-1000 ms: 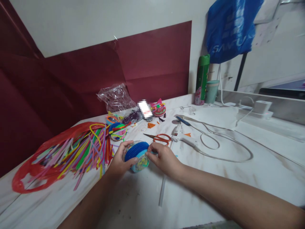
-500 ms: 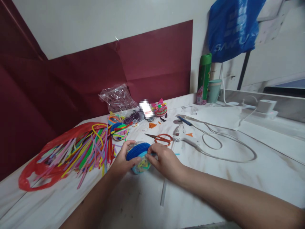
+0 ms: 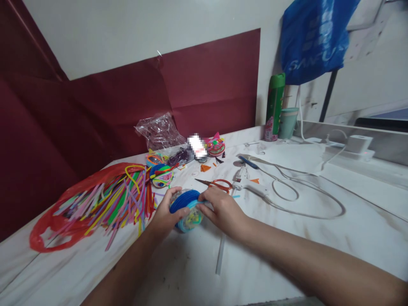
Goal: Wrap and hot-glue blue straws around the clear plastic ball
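My left hand (image 3: 168,212) is closed around the side of a round, partly see-through ball (image 3: 193,218) coiled with dark blue and light blue pipe cleaners. At the ball's upper right, my right hand (image 3: 223,211) pinches a light blue pipe cleaner (image 3: 236,196), whose tip sticks out behind the knuckles. Just beyond the hands lie orange-handled scissors (image 3: 222,184) and a white glue gun (image 3: 251,185). A clear glue stick (image 3: 220,255) lies by my right wrist.
Many coloured pipe cleaners (image 3: 117,202) are spread on a red plastic bag (image 3: 41,238) at the left. Decorated balls (image 3: 161,176) and a crumpled clear bag (image 3: 159,129) stand behind. The glue gun's cord (image 3: 334,216) loops across the right. A green spray can (image 3: 275,106) and a cup (image 3: 288,123) stand at the back.
My right hand has turned slightly at the ball's edge, and the light blue pipe cleaner's free tip has risen a little. My left hand keeps its grip. The view has shifted slightly.
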`<state>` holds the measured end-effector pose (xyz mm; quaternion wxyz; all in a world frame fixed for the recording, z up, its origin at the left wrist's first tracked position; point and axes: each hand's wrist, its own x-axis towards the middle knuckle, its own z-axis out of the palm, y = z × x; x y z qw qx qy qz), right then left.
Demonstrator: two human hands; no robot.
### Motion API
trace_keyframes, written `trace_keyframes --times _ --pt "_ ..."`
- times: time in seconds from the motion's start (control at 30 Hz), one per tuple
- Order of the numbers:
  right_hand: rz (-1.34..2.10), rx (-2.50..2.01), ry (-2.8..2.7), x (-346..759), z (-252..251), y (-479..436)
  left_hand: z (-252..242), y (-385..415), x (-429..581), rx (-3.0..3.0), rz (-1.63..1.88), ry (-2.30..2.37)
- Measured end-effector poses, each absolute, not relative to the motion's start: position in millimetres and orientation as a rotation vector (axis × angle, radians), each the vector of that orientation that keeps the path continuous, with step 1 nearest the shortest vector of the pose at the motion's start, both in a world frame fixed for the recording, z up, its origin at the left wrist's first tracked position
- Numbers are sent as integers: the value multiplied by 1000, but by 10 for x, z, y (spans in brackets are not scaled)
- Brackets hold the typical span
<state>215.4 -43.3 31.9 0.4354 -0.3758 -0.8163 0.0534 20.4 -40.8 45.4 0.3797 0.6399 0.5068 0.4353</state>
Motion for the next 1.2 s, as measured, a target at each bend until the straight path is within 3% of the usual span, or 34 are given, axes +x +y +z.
trace_keyframes --times 0.23,0.63,0.8,1.2 --pt "-156 -802 -1728 2424 521 -311 301 -294 162 1176 1286 1044" --pt "3 -1060 -1653 2643 477 -55 275 -186 123 1047 1476 1065" --pt "-32 -1422 -1712 2771 538 80 294 -106 36 954 1627 1063" --pt "-151 -1907 -2187 3196 419 69 111 1 -33 1050 1623 1045"
